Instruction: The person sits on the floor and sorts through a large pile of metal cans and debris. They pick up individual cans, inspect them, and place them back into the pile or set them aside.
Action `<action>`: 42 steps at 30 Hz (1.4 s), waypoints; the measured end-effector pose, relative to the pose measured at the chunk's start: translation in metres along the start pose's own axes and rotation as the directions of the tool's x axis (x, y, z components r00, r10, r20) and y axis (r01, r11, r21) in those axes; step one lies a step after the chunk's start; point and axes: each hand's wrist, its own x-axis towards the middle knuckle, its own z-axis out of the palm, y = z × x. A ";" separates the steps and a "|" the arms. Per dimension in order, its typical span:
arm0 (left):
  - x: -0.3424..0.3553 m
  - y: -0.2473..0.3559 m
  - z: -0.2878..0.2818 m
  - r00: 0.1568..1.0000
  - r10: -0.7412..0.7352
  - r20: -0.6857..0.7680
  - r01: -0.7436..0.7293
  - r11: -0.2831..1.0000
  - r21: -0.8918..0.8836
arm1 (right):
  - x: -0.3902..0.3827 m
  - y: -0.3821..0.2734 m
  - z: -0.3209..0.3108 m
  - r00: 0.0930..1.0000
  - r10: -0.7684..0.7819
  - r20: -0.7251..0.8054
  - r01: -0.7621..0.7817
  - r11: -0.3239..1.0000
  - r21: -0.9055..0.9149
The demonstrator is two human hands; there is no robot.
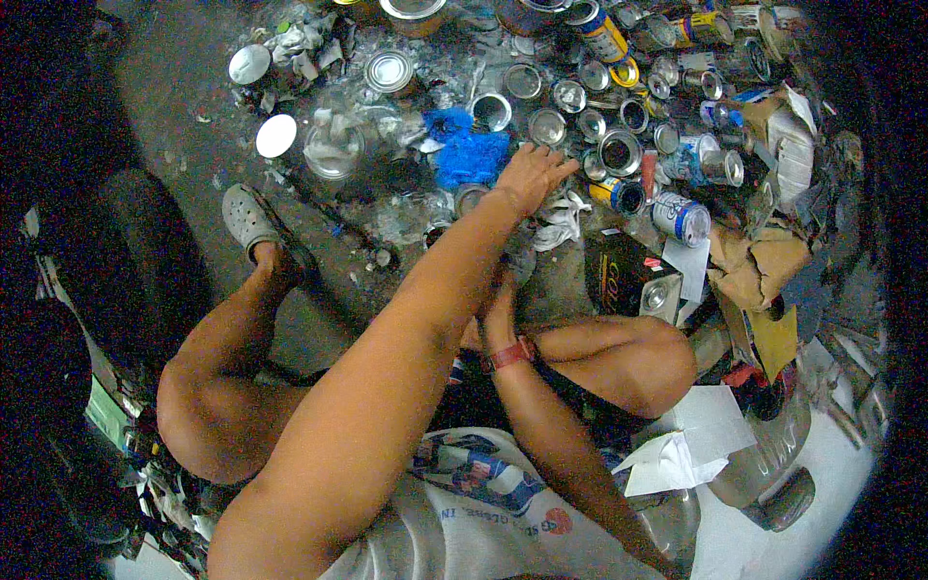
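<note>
My left arm reaches forward across my body, and my left hand is over the floor with its fingers stretched out, nothing seen in them. Beside it lies a crumpled bright blue plastic piece. Just beyond the fingertips stand several open metal cans, among them a wide silver one. A yellow-and-blue can lies to the right of the hand. Close by is a crumpled white rag. My right hand, with a red watch on its wrist, is lower down; my left forearm partly hides its fingers.
A white-and-blue can and a dark box are at the right. Torn cardboard and white paper lie farther right. Round white lids and a lidded can are toward the far left.
</note>
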 end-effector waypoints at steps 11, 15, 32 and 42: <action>-0.028 -0.039 -0.085 1.000 0.028 0.005 -0.027 0.985 -0.169 | -0.014 -0.025 0.049 0.792 -0.609 0.050 0.257 0.257 -0.932; -0.106 -0.057 -0.126 0.891 -0.330 -0.311 0.226 0.918 -0.324 | -0.003 -0.016 0.045 0.657 -0.741 0.139 0.398 0.184 -0.899; -0.256 -0.012 -0.022 0.817 -0.574 0.061 0.575 0.799 -0.176 | -0.241 -0.187 0.011 0.137 -0.952 0.272 0.595 -0.140 -0.791; -0.251 -0.047 0.026 0.894 -0.436 -0.101 0.416 0.893 -0.170 | -0.187 -0.245 -0.178 0.439 -0.816 0.377 -0.024 -0.430 -0.903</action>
